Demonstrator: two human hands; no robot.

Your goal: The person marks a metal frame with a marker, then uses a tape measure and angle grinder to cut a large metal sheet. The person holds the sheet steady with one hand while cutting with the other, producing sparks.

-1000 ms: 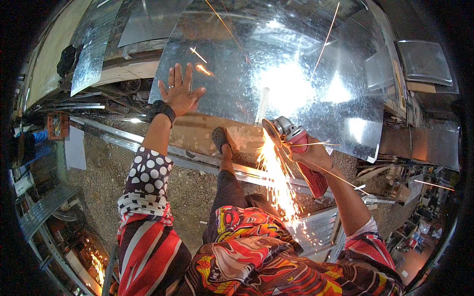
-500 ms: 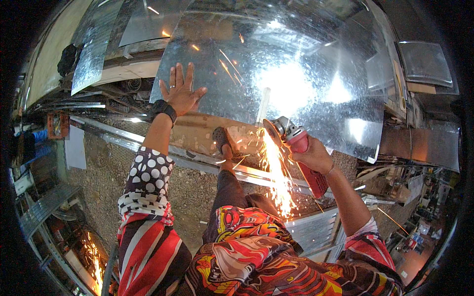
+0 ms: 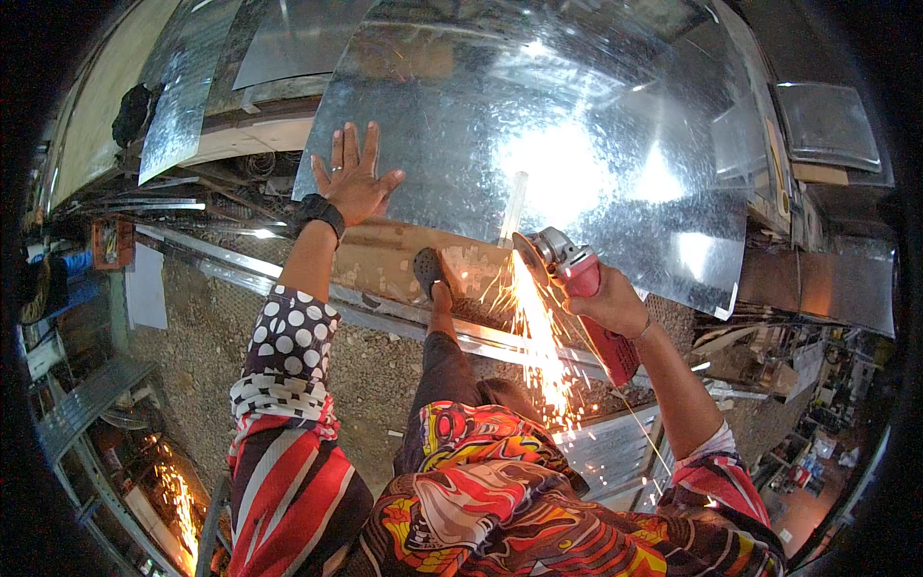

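Galvanized sheet (image 3: 577, 125): thin, probably light and springy, with sharp edges, so it's best steadied flat-palmed away from the cut. Shiny, spangled, glare patches. It leans just beyond both hands. Left hand (image 3: 354, 183) lies open, flat on its lower left. Right hand (image 3: 608, 303) is wrapped around the red angle grinder (image 3: 582, 288), whose disc bites the sheet's lower edge; sparks (image 3: 534, 337) fall past the knee.

Polka-dot and striped sleeve (image 3: 284, 385), black wristband (image 3: 320, 212), colourful patterned shirt (image 3: 500, 500)

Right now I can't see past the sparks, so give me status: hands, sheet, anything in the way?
Left hand flat on metal sheet. Right hand holds red grinder, cutting sheet edge, sparks flying. Foot close to the cut.
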